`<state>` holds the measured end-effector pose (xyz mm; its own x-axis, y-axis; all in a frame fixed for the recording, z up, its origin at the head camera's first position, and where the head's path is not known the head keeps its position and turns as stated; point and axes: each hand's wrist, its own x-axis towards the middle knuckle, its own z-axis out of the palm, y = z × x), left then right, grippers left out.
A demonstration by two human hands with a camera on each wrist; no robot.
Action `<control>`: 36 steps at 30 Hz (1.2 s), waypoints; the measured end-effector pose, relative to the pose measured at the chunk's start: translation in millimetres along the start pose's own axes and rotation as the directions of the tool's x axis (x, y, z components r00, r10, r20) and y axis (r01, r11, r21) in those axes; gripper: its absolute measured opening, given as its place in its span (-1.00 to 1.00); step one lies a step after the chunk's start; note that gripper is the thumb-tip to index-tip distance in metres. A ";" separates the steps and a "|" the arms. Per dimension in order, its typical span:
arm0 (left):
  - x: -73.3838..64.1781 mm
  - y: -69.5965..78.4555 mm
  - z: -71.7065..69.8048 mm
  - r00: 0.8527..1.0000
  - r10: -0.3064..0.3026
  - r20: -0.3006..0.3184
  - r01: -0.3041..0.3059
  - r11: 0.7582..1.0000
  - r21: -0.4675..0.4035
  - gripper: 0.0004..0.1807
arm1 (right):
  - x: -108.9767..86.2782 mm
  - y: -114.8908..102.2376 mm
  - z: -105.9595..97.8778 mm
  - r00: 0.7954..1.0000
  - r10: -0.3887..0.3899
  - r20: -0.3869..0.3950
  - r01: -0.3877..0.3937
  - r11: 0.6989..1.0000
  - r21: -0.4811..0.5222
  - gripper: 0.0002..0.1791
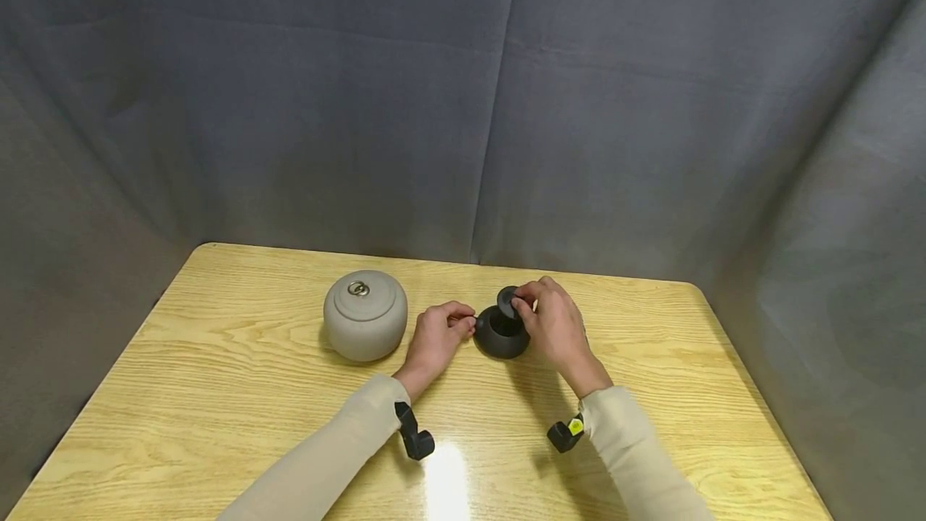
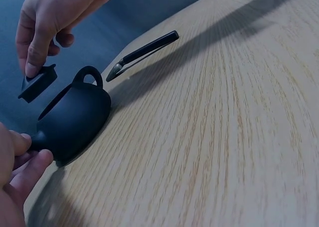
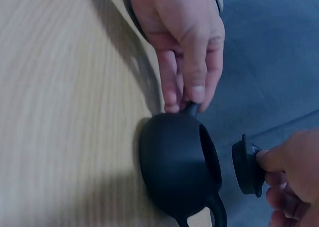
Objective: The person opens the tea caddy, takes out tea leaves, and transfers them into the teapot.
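Head view: teapot (image 1: pixel 499 346) sits upright on the table (image 1: pixel 217 392), jar (image 1: pixel 365 332) to its left; your left hand (image 1: pixel 437 336) is at the teapot's left side, your right hand (image 1: pixel 553 324) holds the lid (image 1: pixel 506 301) tilted above its mouth, not touching. Left wrist view: teapot's loop handle (image 2: pixel 100 73) is free, a dark-handled tool (image 2: pixel 149 48) lies on the table just past it; lid hangs clear of the rim. Right wrist view: your left thumb and fingers pinch the teapot's spout (image 3: pixel 191 109), right fingers pinch the lid's knob (image 3: pixel 256 151), narrow grips both. Handling, my guess: stiff, fairly light, likely ceramic, so chip-prone; matte surface, probably not slippery. Knob suits the lid; loop handle looks sturdier than spout.
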<state>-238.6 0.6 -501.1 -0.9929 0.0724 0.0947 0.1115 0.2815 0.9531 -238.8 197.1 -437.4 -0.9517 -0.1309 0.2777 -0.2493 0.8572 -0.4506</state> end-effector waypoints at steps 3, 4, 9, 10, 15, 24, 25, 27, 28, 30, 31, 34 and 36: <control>0.0 0.7 -0.2 1.000 0.001 -0.001 -0.001 1.000 0.000 -0.81 | 7.1 5.3 -1.8 1.000 0.003 -0.003 -0.003 1.000 -0.010 -0.81; 0.1 0.7 -0.3 1.000 -0.001 -0.001 0.001 1.000 0.001 -0.82 | 9.6 7.0 -2.1 1.000 0.004 -0.004 -0.004 1.000 -0.010 -0.81; -0.9 0.8 -1.7 1.000 -0.006 -0.003 0.006 1.000 -0.007 -0.82 | 22.1 14.7 -2.5 1.000 0.015 -0.005 -0.015 1.000 -0.015 -0.80; -1.1 0.9 -2.0 1.000 -0.005 -0.004 0.005 1.000 -0.008 -0.82 | 24.7 16.1 -2.1 1.000 0.021 -0.005 -0.021 1.000 -0.015 -0.80; -1.8 1.0 -2.7 1.000 0.001 -0.006 -0.001 1.000 -0.009 -0.83 | 35.9 24.0 2.6 0.996 0.080 0.032 -0.079 0.996 -0.028 -0.79; -4.1 0.8 -5.0 1.000 -0.016 0.002 0.016 1.000 -0.023 -0.83 | 48.7 41.2 18.1 0.973 0.199 0.121 -0.189 0.978 -0.090 -0.79; -4.2 0.6 -5.3 1.000 -0.016 0.002 0.016 1.000 -0.026 -0.83 | 49.1 42.4 19.5 0.970 0.205 0.128 -0.194 0.976 -0.095 -0.79; -4.7 0.3 -5.8 1.000 -0.017 0.000 0.017 0.999 -0.032 -0.83 | 49.1 44.2 21.8 0.967 0.212 0.140 -0.198 0.974 -0.106 -0.79; -5.0 0.1 -5.9 1.000 -0.015 -0.002 0.015 0.999 -0.033 -0.83 | 49.0 44.8 22.6 0.966 0.216 0.142 -0.201 0.973 -0.109 -0.79; -5.8 -0.7 -5.8 1.000 -0.014 -0.004 0.014 0.999 -0.029 -0.84 | 48.6 46.1 24.1 0.963 0.226 0.143 -0.212 0.971 -0.110 -0.79; -6.1 -0.9 -5.9 1.000 -0.016 -0.005 0.016 0.999 -0.028 -0.84 | 48.2 46.7 24.9 0.963 0.229 0.143 -0.215 0.970 -0.111 -0.79; -7.1 -1.5 -5.6 1.000 -0.016 -0.008 0.015 1.000 -0.024 -0.84 | 47.7 48.8 26.9 0.961 0.235 0.147 -0.220 0.969 -0.112 -0.79; -7.0 -1.9 -5.7 1.000 -0.018 -0.010 0.018 1.000 -0.020 -0.84 | 47.9 49.8 28.2 0.959 0.239 0.151 -0.223 0.968 -0.114 -0.78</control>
<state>-232.1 -5.9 -502.0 -0.9951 0.0577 0.0803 0.0927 0.2640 0.9600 -301.8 219.5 -470.5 -0.9995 0.0038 0.0302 -0.0087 0.9157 -0.4017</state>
